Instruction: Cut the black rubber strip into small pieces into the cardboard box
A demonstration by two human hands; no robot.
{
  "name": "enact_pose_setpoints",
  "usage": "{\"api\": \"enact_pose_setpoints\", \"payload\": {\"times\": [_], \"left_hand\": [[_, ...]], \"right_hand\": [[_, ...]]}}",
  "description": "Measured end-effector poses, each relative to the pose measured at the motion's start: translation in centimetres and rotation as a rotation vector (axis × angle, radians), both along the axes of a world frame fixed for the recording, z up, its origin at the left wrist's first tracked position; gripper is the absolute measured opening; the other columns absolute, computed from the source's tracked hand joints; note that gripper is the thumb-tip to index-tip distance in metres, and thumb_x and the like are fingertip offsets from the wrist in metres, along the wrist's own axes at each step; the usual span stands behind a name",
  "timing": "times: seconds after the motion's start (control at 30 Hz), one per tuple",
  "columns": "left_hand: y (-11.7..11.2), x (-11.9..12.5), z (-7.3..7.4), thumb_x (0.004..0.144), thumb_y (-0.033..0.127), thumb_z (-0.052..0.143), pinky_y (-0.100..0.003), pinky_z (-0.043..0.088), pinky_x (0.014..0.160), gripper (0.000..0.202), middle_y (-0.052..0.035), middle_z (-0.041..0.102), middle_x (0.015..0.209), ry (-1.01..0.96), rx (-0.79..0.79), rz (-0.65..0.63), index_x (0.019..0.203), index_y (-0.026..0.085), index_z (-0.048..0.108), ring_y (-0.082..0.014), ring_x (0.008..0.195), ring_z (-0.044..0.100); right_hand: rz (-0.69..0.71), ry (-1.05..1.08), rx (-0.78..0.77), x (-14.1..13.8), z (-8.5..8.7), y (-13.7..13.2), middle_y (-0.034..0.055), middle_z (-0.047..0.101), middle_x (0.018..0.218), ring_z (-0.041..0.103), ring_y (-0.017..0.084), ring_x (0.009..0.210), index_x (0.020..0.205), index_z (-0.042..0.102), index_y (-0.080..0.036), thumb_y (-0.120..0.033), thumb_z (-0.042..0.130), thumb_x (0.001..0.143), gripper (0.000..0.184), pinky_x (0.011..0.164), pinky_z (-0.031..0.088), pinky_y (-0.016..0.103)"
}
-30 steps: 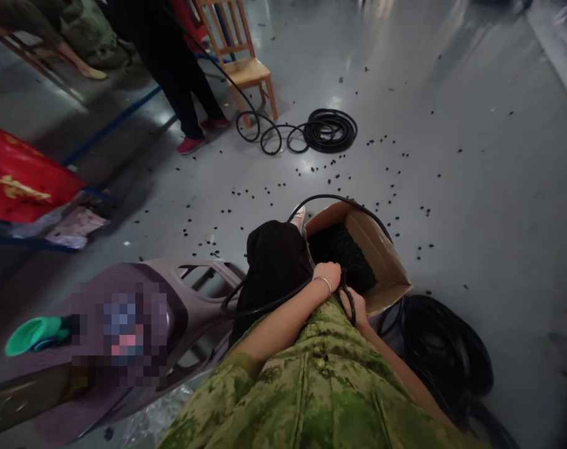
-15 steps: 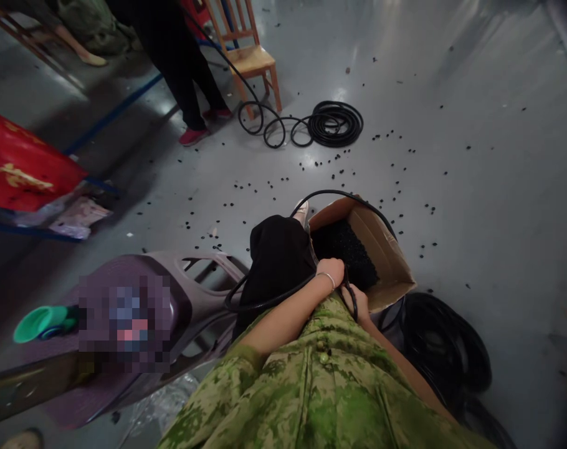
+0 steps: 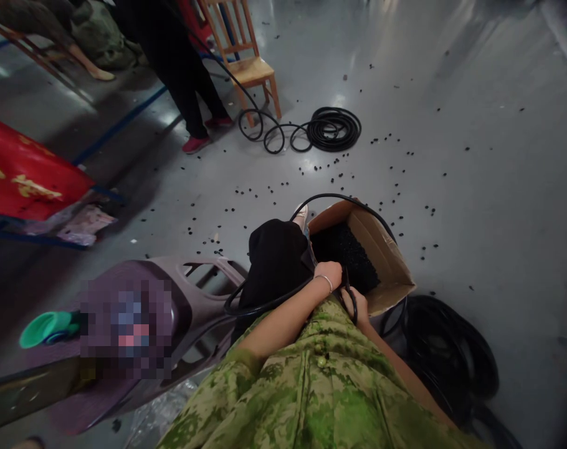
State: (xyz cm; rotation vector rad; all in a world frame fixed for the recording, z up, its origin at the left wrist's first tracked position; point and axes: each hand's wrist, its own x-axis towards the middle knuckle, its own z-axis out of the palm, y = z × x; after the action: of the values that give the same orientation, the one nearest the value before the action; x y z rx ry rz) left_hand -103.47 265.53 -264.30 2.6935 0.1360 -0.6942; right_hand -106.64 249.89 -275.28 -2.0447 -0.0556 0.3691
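My left hand (image 3: 328, 274), with a thin bracelet at the wrist, is closed around a black hose (image 3: 265, 308) that loops over my left thigh. Close beside it, my right hand (image 3: 357, 304) grips what look like black-handled scissors (image 3: 347, 282), blades pointing up toward the left hand. Fingers partly hide the hose's end. Both hands are over the near edge of an open cardboard box (image 3: 390, 252), tilted against my leg. Inside lies a heap of small black cut pieces (image 3: 342, 249). A length of hose arcs across the box's far rim.
A purple plastic stool (image 3: 138, 274) stands at my left with a green object (image 3: 44, 329) on it. Coiled black hose lies at my right (image 3: 447, 349) and farther ahead (image 3: 334, 129), near a wooden chair (image 3: 250, 70) and a standing person (image 3: 185, 81). Small black bits litter the floor.
The view has shifted slightly. Both hands remain almost in place at the box edge, and the pointed blades show more plainly between them.
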Motion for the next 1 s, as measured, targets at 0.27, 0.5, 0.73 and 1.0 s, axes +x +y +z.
{"api": "enact_pose_setpoints", "payload": {"times": [0.27, 0.5, 0.73, 1.0], "left_hand": [[-0.3, -0.6, 0.0, 0.095, 0.030, 0.041, -0.033, 0.054, 0.083, 0.033, -0.0157, 0.069, 0.112, -0.094, -0.009, 0.030, 0.110, 0.013, 0.065, -0.0246, 0.101, 0.068], [-0.2, -0.7, -0.5, 0.097, 0.032, 0.038, -0.034, 0.053, 0.083, 0.032, -0.0101, 0.069, 0.113, -0.133, -0.045, 0.043, 0.110, 0.019, 0.063, -0.0229, 0.101, 0.068], [0.0, -0.9, 0.0, 0.097, 0.030, 0.040, -0.032, 0.053, 0.082, 0.029, -0.0096, 0.068, 0.113, -0.086, -0.075, 0.007, 0.111, 0.022, 0.064, -0.0215, 0.101, 0.067], [0.0, -0.8, -0.1, 0.097, 0.029, 0.040, -0.031, 0.052, 0.082, 0.028, -0.0092, 0.068, 0.112, -0.079, -0.084, -0.002, 0.111, 0.022, 0.064, -0.0210, 0.100, 0.067]], "right_hand": [[0.070, 0.099, 0.185, -0.7, 2.5, -1.1, 0.0017, 0.060, 0.065, 0.052, 0.016, 0.058, 0.096, 0.068, -0.015, -0.064, 0.057, 0.079, 0.053, 0.057, 0.042, 0.027], [0.165, 0.128, 0.173, -1.1, 3.0, -2.0, 0.0041, 0.063, 0.072, 0.053, 0.016, 0.061, 0.101, 0.068, -0.015, -0.065, 0.060, 0.078, 0.055, 0.056, 0.042, 0.026], [0.148, 0.119, 0.135, -1.0, 3.6, -1.7, 0.0044, 0.064, 0.070, 0.055, 0.017, 0.061, 0.104, 0.066, -0.014, -0.068, 0.057, 0.079, 0.060, 0.056, 0.043, 0.026], [0.182, 0.054, 0.085, -0.8, 3.4, -1.6, 0.0049, 0.064, 0.072, 0.057, 0.017, 0.064, 0.107, 0.066, -0.014, -0.066, 0.052, 0.085, 0.058, 0.062, 0.046, 0.027]]}}
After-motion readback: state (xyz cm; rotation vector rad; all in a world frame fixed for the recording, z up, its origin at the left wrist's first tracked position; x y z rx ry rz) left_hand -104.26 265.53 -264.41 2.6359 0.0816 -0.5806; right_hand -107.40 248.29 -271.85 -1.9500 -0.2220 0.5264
